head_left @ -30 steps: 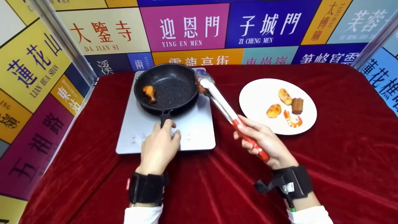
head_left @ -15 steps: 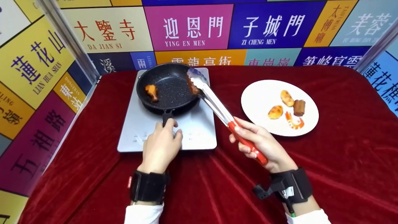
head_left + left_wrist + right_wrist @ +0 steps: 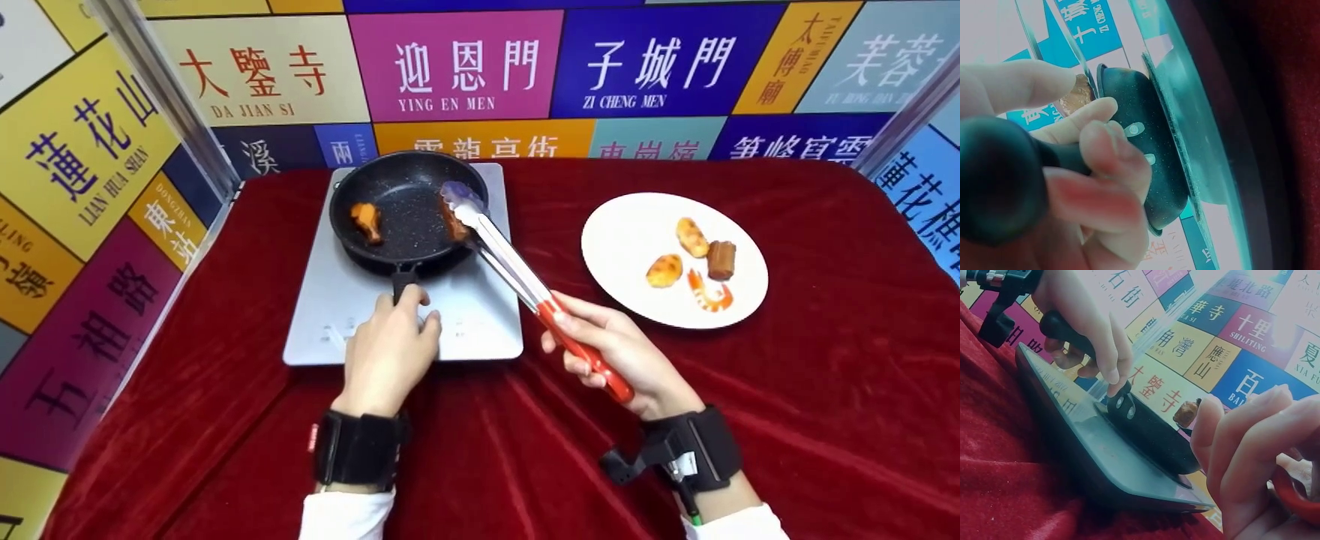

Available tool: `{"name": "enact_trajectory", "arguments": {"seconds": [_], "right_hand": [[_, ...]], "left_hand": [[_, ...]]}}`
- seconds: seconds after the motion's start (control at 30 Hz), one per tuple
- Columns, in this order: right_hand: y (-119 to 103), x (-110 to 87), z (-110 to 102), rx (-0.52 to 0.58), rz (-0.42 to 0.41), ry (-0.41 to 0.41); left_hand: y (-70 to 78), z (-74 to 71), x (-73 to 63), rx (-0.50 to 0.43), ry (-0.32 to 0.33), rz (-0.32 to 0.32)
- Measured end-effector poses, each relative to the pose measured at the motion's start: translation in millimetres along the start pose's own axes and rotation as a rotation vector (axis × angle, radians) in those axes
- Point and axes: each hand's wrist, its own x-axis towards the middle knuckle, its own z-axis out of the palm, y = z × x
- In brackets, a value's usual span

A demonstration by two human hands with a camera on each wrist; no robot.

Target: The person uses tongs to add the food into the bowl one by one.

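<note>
My left hand [image 3: 390, 349] grips the handle of the black frying pan [image 3: 409, 217], which sits on a silver induction cooker [image 3: 480, 322]. In the left wrist view its fingers [image 3: 1120, 152] curl round that handle. My right hand [image 3: 611, 345] holds red-handled metal tongs [image 3: 517, 262] slanting into the pan. At their tips is a brown piece of food [image 3: 454, 223], low over the right side of the pan and partly hidden by the tongs. An orange-brown drumstick [image 3: 367, 223] lies on the pan's left side.
To the right, a white oval plate [image 3: 615, 262] bears two yellow browned pieces [image 3: 664, 271], a brown ribbed block [image 3: 721, 260] and a shrimp [image 3: 709, 291]. Dark red velvet cloth [image 3: 847, 337] covers the table. Coloured sign panels [image 3: 454, 64] stand behind.
The tongs with the brown piece have moved left and down, from the pan's right rim to inside the pan. My right hand has shifted left with them; the left hand keeps its grip.
</note>
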Motion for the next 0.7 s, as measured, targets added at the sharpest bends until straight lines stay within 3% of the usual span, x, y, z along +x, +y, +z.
{"name": "enact_trajectory", "arguments": {"seconds": [0.7], "right_hand": [[7.6, 17.1, 18.4, -0.036, -0.029, -0.02]], "left_hand": [[-0.7, -4.6, -0.8, 0.001, -0.019, -0.008]]}}
